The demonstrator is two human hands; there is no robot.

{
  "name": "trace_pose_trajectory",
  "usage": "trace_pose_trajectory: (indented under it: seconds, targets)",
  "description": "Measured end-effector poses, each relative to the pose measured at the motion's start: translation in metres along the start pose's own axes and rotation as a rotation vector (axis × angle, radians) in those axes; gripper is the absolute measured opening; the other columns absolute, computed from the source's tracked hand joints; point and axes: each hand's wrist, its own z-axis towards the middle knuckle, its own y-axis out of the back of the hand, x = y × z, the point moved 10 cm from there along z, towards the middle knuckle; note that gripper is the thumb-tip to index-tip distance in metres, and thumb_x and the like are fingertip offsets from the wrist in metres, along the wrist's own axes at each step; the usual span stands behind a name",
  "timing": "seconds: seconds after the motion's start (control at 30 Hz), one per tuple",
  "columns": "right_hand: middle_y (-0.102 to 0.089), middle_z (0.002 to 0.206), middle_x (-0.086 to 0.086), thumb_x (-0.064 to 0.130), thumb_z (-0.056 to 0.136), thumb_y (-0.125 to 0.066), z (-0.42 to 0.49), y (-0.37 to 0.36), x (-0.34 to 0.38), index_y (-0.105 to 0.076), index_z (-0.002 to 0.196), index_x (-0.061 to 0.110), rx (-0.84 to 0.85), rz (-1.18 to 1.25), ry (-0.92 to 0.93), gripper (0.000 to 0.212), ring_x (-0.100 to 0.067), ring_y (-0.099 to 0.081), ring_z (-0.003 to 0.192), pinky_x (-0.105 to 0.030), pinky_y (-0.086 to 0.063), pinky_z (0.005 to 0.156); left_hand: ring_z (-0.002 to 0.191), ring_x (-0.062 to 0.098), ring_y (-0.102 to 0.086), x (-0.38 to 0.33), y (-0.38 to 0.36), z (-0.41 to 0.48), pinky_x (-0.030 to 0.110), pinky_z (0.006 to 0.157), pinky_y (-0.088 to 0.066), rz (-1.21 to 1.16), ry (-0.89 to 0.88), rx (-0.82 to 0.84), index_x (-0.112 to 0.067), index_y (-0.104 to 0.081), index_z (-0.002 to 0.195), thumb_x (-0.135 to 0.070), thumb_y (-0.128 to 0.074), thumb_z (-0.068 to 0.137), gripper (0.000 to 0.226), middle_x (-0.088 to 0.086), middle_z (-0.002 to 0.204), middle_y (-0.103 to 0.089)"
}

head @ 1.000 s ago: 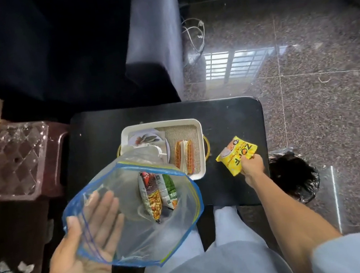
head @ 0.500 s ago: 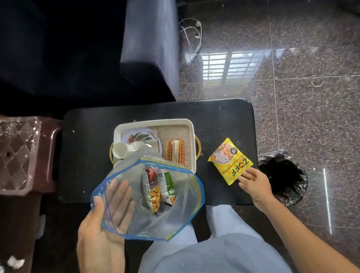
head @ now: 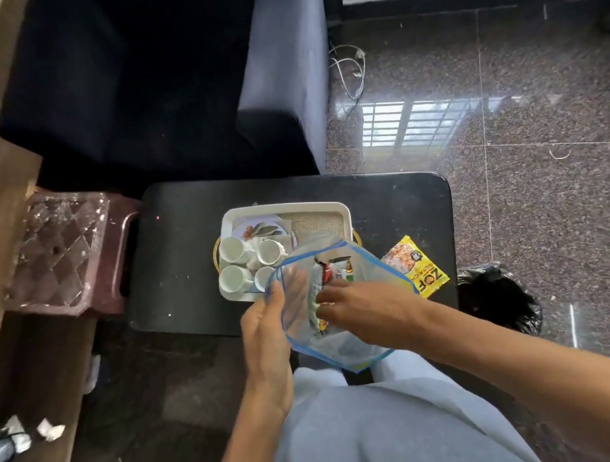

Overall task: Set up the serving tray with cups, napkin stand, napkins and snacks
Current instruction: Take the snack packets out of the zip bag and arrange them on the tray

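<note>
You are on the snack step: your right hand [head: 351, 305] is reaching into the clear zip-top plastic bag with the blue rim [head: 369, 344], just below the middle of the frame, and its fingers are curled around the packets inside. Whether they have closed on one I cannot tell, since motion blur smears the fingertips. Your left hand [head: 270, 324] holds the bag's left edge, fingers extended and lying flat behind the film, keeping the mouth open.

The bag holds at least two small foil snack packets [head: 323, 280], one with red and yellow print, one with green (the labels are too blurred to read). A yellow snack packet printed with black letters [head: 417, 269] lies flat on the black rectangular desk [head: 181, 266], just right of the bag and off the tray.

The white rectangular serving tray with a woven mat [head: 284, 210] sits at the centre of the frame. Four small white cups [head: 232, 248] cluster in its left half on a floral-printed sheet; the bag hides its near right corner, so I cannot tell what lies there.

The next move, as I judge it, calls for pinching one packet firmly and drawing it straight out through the mouth while the left hand keeps the rim taut. Then it goes onto the free mat area at the tray's right, clear of the cups. The yellow packet on the desk is not yet on the tray.
</note>
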Motion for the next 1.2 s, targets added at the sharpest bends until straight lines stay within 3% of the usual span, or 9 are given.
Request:
trace_pose_trajectory:
  seconds: [0.1,0.2,0.37,0.57,0.7,0.9,0.97,1.1,1.2]
  targets:
    - [-0.035,0.154,-0.018,0.019,0.1,-0.054,0.025,-0.04,-0.015,-0.049,0.143,0.014,0.132,-0.388,-0.021,0.044,-0.039,-0.027,0.146,-0.054,-0.032,0.115,0.109,0.014,-0.074,-0.001,-0.005,-0.004,0.024,0.092,-0.059,0.018,-0.006,0.029,-0.018,-0.073,0.11,-0.023,-0.042,0.108,0.032,0.004,0.113,-0.079]
    - [-0.03,0.157,-0.02,0.023,0.099,-0.057,0.036,-0.06,-0.03,-0.046,0.146,0.02,0.168,-0.51,-0.069,0.048,-0.049,-0.02,0.147,-0.064,-0.028,0.115,0.111,0.016,-0.074,-0.004,-0.008,-0.006,0.031,0.1,-0.056,0.021,-0.018,0.046,-0.018,-0.073,0.112,-0.023,-0.042,0.108,0.031,0.003,0.114,-0.079]
    - [-0.047,0.138,-0.017,0.006,0.099,-0.053,0.041,-0.056,-0.047,-0.044,0.142,0.012,0.099,-0.39,-0.072,0.045,-0.038,-0.053,0.119,-0.044,-0.049,0.093,0.106,0.011,-0.075,-0.009,-0.009,-0.002,0.035,0.099,-0.053,0.02,-0.035,0.055,-0.032,-0.083,0.093,-0.022,-0.042,0.108,0.045,-0.002,0.106,-0.081]
    - [-0.062,0.104,-0.009,0.019,0.103,-0.05,0.043,-0.042,-0.05,-0.066,0.115,0.01,0.114,-0.349,-0.083,0.022,-0.02,-0.047,0.084,-0.031,-0.033,0.068,0.108,0.012,-0.074,-0.001,-0.008,0.011,0.037,0.104,-0.052,0.026,-0.008,0.025,-0.027,-0.08,0.092,-0.027,-0.044,0.108,0.039,-0.001,0.106,-0.081]
    - [-0.068,0.095,-0.005,0.027,0.099,-0.055,0.037,-0.012,-0.033,-0.072,0.1,0.013,0.077,-0.29,-0.067,0.021,-0.023,-0.055,0.089,-0.034,-0.032,0.068,0.109,0.014,-0.074,0.002,-0.008,0.017,0.028,0.092,-0.059,0.017,0.005,0.0,-0.031,-0.082,0.093,-0.029,-0.045,0.108,0.04,-0.001,0.11,-0.08]
    - [-0.07,0.093,0.004,0.041,0.092,-0.057,-0.013,0.074,-0.02,-0.074,0.097,0.021,-0.194,0.035,-0.038,0.026,-0.022,-0.056,0.094,-0.035,-0.05,0.08,0.121,0.023,-0.068,-0.001,-0.01,0.025,0.049,0.112,-0.047,-0.037,0.002,-0.006,-0.021,-0.074,0.11,-0.028,-0.046,0.108,0.029,0.005,0.119,-0.077]
    - [-0.069,0.084,0.004,0.042,0.086,-0.061,-0.037,0.109,-0.024,-0.077,0.089,0.018,-0.341,0.21,-0.074,0.029,-0.019,-0.057,0.083,-0.03,-0.048,0.074,0.125,0.025,-0.066,-0.002,-0.007,0.03,0.051,0.116,-0.043,-0.033,0.002,-0.02,-0.016,-0.071,0.119,-0.028,-0.046,0.108,0.03,0.005,0.12,-0.076]
    - [-0.068,0.076,-0.007,0.016,0.079,-0.081,-0.088,0.152,-0.068,-0.074,0.084,0.005,-0.687,0.578,-0.285,0.015,-0.017,-0.063,0.071,-0.03,-0.05,0.064,0.125,0.024,-0.066,-0.007,-0.002,0.039,0.048,0.116,-0.043,-0.015,-0.011,-0.052,-0.007,-0.065,0.132,-0.025,-0.047,0.108,0.036,0.01,0.125,-0.074]
    - [-0.072,0.075,0.002,0.016,0.089,-0.071,-0.117,0.15,-0.105,-0.071,0.092,0.011,-0.914,1.055,-0.387,0.005,-0.003,-0.065,0.064,-0.016,-0.051,0.059,0.125,0.023,-0.066,-0.011,-0.003,0.043,0.047,0.116,-0.044,-0.007,-0.021,-0.047,-0.005,-0.062,0.136,-0.025,-0.046,0.108,0.038,0.012,0.129,-0.072]
